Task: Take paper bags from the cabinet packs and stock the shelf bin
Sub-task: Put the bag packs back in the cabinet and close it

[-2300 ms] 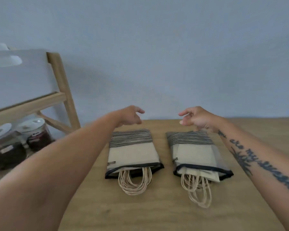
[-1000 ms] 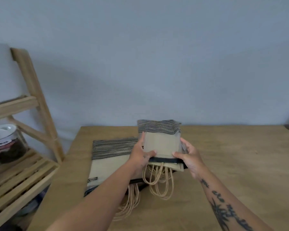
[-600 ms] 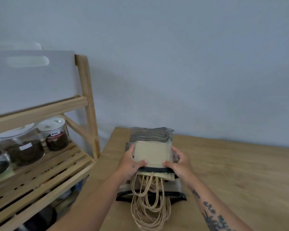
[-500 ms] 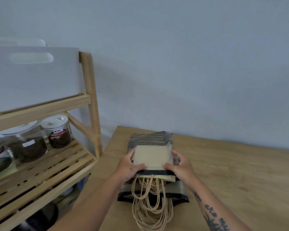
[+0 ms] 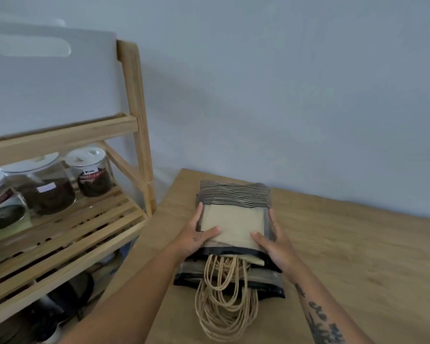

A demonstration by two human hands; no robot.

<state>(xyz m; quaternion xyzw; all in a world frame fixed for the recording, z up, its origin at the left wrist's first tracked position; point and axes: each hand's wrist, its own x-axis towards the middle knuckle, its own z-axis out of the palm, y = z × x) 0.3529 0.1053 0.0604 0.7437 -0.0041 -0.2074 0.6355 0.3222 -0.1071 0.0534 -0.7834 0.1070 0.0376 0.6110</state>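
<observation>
Two packs of paper bags are stacked on the wooden cabinet top (image 5: 345,249). The top pack (image 5: 233,219) is a clear sleeve with a striped far end and a black near edge, tan bags inside. My left hand (image 5: 196,238) grips its left side and my right hand (image 5: 271,244) grips its right side, thumbs on top. The lower pack (image 5: 263,281) shows only its near edge beneath. Twine handles (image 5: 224,306) spill from both packs toward me. A white bin (image 5: 47,78) with a handle slot stands on the upper shelf at the left.
A wooden slatted shelf unit (image 5: 132,115) stands left of the cabinet top. Several lidded glass jars (image 5: 90,175) with dark contents sit on its middle shelf. Dark objects lie below the shelf. A plain grey wall runs behind.
The two packs lay side by side; both hands lifted the right one and set it on top of the left one. My view has swung left, bringing the shelf and bin into sight.
</observation>
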